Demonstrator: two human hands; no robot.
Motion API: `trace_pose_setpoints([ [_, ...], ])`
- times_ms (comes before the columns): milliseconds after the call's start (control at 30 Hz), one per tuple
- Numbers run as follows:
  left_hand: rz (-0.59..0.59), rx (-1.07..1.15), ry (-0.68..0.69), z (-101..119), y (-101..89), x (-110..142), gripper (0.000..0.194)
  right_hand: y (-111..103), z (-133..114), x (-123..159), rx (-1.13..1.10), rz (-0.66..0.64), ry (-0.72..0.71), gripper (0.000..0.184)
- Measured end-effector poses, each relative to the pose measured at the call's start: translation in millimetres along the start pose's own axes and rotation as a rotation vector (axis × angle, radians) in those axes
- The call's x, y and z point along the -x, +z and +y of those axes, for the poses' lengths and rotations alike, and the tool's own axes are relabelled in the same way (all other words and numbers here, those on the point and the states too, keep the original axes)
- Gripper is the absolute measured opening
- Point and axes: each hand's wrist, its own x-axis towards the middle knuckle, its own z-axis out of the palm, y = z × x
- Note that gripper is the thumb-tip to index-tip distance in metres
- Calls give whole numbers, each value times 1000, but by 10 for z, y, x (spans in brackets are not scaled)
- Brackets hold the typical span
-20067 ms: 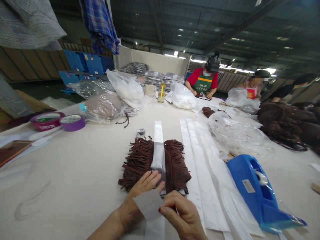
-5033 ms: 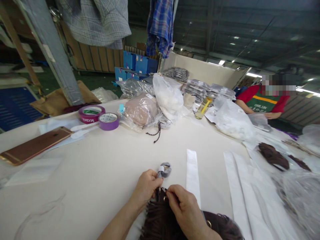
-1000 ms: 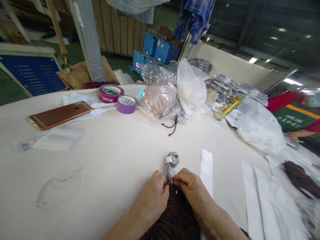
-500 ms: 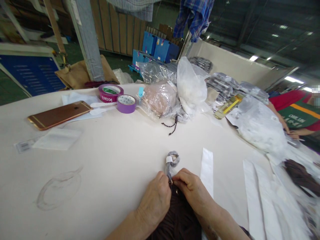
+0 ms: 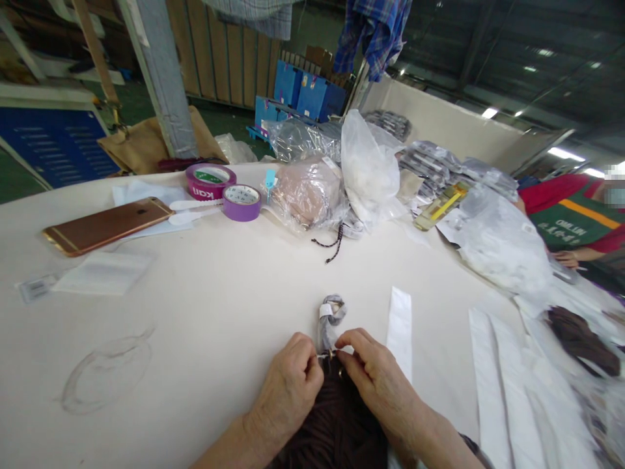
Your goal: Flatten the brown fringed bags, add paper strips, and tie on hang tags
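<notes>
Dark brown gathered fabric [image 5: 336,417] lies in front of me, running off the lower edge of the view. From its top a grey fabric loop [image 5: 333,311] with a white band round it lies on the table. Small gold-coloured metal ring [image 5: 332,354] shows where the loop meets the brown fabric. My left hand [image 5: 293,381] is closed in a fist left of the ring, and a thin pale string seems to run from it to the ring. Pinching at the ring from the right is my right hand [image 5: 374,371]; its fingertips partly hide what they hold.
White strips [image 5: 400,329] lie at right. Purple tape rolls [image 5: 241,207], a phone [image 5: 107,225] and a clear-bagged beige bundle [image 5: 305,195] sit along the back left. Plastic bags [image 5: 498,244] cover the far right. A person [image 5: 566,215] works beyond them.
My left hand has moved slightly left, away from the ring, and a thin pale string now shows between them. The right hand stays by the ring. The view has shifted slightly.
</notes>
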Motion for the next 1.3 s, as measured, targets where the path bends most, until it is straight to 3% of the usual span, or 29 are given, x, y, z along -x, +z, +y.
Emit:
trace_pose_setpoints([
  [233, -214, -13, -181, 116, -121, -17, 2, 12, 6, 21, -46, -24, -38, 16],
  [400, -317, -125, -189, 119, -75, -66, 18, 12, -7, 13, -39, -27, -21, 18],
  [633, -302, -61, -170, 50, -33, -107, 22, 45, -152, -129, 145, -41, 125, 39],
  [733, -309, 1, -163, 36, -36, -122, 20, 103, -162, -226, 230, -25, 208, 38],
  [900, -336, 16, -151, 26, -122, -117, 18, 202, -89, -328, -5, -12, 328, 32],
  [1033, -332, 81, -171, 17, -308, -132, 16, 197, -51, -358, -15, 48, 360, 32],
  [1133, -372, 288, -293, -32, -409, -165, 13, 150, -47, -331, -25, 54, 364, 31],
  [1200, -391, 395, -371, -71, -432, -190, 11, 117, -63, -272, -2, 133, 325, 27],
  [1300, -373, 457, -401, -94, -445, -222, 15, 87, -118, -139, -4, 235, 129, 19],
])
